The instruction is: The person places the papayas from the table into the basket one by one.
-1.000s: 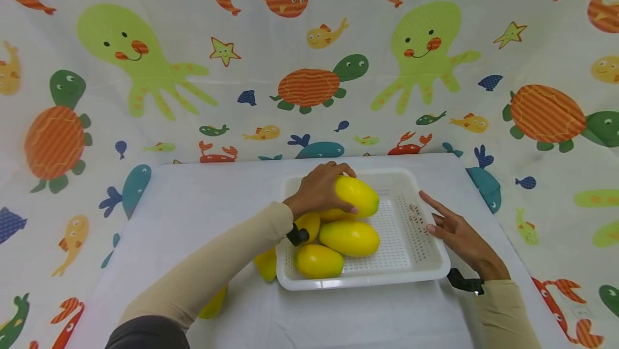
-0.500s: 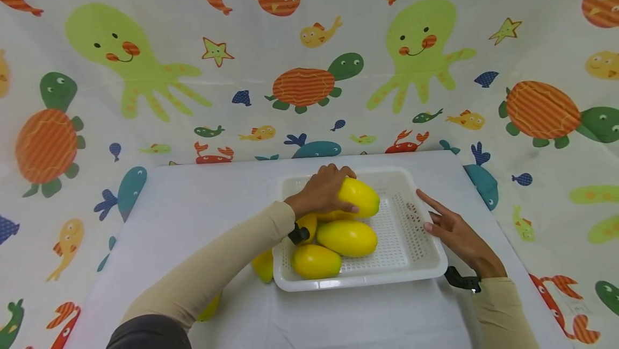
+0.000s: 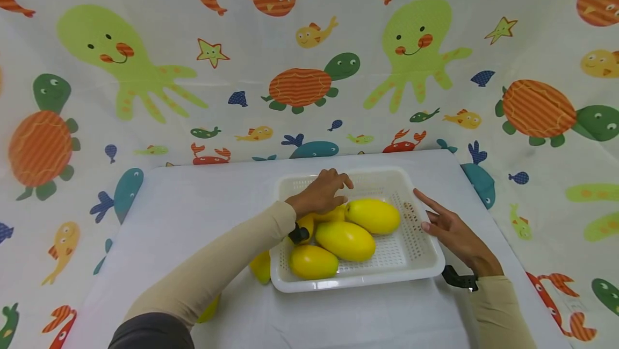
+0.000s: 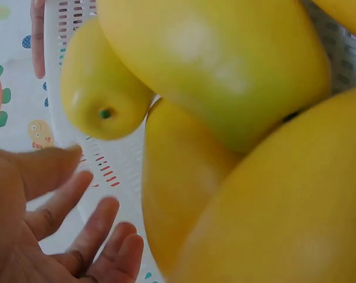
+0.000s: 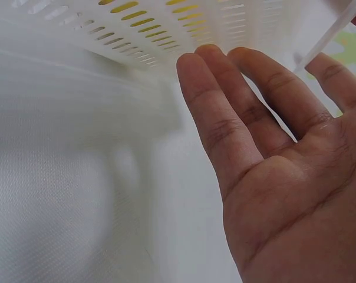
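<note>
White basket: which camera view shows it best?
The head view: it shows most of the white basket, including its rim and perforated floor, around the yellow fruit. The left wrist view gives only pieces beside the fruit; the right wrist view, only part of its slotted side.

No text, label, brand, number or sign can be read in the head view or in either wrist view. The yellow fruits [image 3: 345, 241] and the white basket [image 3: 358, 283] show no legible lettering on the sides in sight, and the backdrop cloth [image 3: 179, 15] bears printed sea creatures rather than words or figures. The black wristbands [image 3: 455, 279] appear too small in the head view for any marking to be made out.
</note>
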Available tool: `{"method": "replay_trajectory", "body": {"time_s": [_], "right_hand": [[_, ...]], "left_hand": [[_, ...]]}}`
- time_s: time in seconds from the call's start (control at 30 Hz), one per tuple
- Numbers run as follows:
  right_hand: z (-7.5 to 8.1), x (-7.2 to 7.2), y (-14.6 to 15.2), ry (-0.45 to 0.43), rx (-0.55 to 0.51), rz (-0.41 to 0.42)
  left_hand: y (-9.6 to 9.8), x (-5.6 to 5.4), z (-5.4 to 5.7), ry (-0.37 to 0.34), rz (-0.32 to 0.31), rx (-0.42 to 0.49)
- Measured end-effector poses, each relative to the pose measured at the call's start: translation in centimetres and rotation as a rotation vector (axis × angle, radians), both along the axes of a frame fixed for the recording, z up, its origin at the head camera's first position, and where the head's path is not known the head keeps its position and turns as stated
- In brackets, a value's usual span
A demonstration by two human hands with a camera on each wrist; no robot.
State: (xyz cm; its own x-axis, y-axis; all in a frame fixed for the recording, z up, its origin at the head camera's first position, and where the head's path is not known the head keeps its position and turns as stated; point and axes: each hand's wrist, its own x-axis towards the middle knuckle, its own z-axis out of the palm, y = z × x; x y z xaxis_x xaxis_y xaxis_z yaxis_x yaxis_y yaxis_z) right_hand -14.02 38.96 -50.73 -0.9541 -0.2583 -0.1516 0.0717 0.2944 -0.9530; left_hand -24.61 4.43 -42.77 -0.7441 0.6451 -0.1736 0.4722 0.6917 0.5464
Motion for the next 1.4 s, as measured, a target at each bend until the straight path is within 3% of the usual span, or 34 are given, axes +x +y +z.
{"method": "replay_trajectory", "body": {"time_s": [0.23, 0.63, 1.0, 1.4], "right_hand": [[0.1, -0.1, 0.0, 0.003, -0.013, 0.001], [-0.1, -0.2, -0.2, -0.007, -0.02, -0.003], [-0.1, -0.1, 0.0, -0.012, -0.026, 0.002], [0.0, 0.1, 0.0, -0.04, 0.021, -0.031]], "left_hand": [[0.2, -0.1, -0.2, -0.025, -0.046, 0.023], [0.2, 0.4, -0.1, -0.024, -0.093, -0.043], [-2.9, 0.8, 1.0, 0.04, -0.024, 0.049], [-8.9, 3.2, 3.6, 0.143, 0.117, 0.134]]}}
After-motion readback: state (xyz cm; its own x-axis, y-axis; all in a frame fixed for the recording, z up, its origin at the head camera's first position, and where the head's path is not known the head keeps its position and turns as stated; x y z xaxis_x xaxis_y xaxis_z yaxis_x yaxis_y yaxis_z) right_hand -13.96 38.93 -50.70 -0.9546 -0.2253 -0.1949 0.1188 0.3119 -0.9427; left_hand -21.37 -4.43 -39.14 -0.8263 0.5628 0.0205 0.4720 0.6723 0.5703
